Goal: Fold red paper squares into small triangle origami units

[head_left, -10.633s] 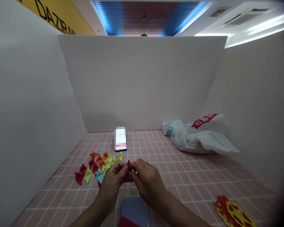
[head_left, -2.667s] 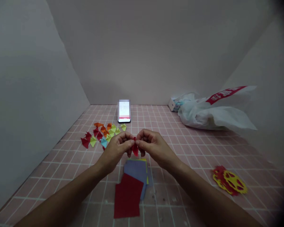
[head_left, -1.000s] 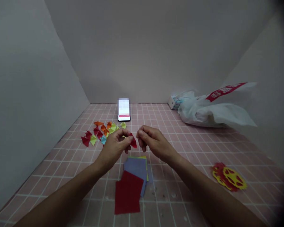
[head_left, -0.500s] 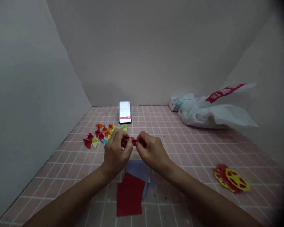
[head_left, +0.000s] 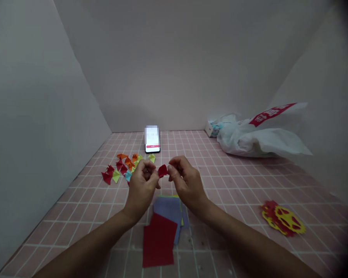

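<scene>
A small folded piece of red paper (head_left: 162, 171) is held up between my two hands, above the table. My left hand (head_left: 143, 181) pinches it at its left side, between thumb and fingers. At its right edge, the thumb and fingertips of my right hand (head_left: 187, 180) close on it. Below the hands lie flat red paper sheets (head_left: 159, 243), overlapping a stack of blue-purple paper sheets (head_left: 167, 208) with some yellow and green edges showing. Beyond my left hand sits a group of small folded paper pieces (head_left: 123, 168) in red, orange, yellow and light blue, partly hidden by that hand.
A phone with a lit screen (head_left: 152, 139) stands near the back wall. At the back right are a tissue box (head_left: 211, 129) and a white plastic bag (head_left: 249, 141). Yellow and red gear-shaped pieces (head_left: 290, 221) lie at the right. Walls enclose the pink tiled tabletop (head_left: 220, 185).
The red paper piece has been turned, and a broader, rounded face of it now shows. My right-hand fingers have shifted slightly on its right side.
</scene>
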Demonstrator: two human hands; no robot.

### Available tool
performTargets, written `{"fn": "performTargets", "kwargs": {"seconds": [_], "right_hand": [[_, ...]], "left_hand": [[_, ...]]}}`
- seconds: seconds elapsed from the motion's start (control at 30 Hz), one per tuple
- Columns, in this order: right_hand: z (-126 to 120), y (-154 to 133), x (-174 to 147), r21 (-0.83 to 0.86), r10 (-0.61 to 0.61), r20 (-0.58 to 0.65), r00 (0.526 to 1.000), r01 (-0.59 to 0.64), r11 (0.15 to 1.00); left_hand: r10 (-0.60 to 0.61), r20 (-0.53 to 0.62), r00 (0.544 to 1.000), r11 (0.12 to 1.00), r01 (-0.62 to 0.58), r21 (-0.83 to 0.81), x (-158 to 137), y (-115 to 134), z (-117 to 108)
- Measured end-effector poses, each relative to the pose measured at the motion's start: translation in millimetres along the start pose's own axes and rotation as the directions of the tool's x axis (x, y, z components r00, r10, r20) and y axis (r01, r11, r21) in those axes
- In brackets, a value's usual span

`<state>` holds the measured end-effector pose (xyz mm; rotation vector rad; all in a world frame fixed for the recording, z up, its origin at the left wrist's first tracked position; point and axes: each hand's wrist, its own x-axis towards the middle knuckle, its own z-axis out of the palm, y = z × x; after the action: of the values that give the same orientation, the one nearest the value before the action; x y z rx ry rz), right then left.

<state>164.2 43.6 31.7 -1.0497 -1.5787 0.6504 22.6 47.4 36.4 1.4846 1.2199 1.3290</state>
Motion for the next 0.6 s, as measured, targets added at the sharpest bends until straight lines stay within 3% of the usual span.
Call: {"fn": "performTargets", "kwargs": {"seconds": [0.07,0.17,0.4,0.6], "right_hand": [[-0.1,1.9,1.4,0.089,0.040,0.017,0.999,-0.041,0.995],[1.5,5.1,2.3,0.130,0.060,0.030,0.998,-0.063,0.989],[4.2,8.0,2.3,0.273,0.100,0.075,0.992,-0.117,0.955],[5.4,9.8,1.7,0.278,0.120,0.073,0.990,-0.136,0.951]], "left_hand": [[-0.098,-0.003,0.995,0.978,0.096,-0.184,0.2,2.4,1.7],[-0.158,-0.009,0.987,0.942,0.148,-0.303,-0.1,3.4,3.5],[-0.201,0.066,0.977,0.935,0.212,-0.285,-3.1,5.0,4.1],[-0.215,0.091,0.972,0.942,0.231,-0.242,-5.1,7.3,4.3]]}}
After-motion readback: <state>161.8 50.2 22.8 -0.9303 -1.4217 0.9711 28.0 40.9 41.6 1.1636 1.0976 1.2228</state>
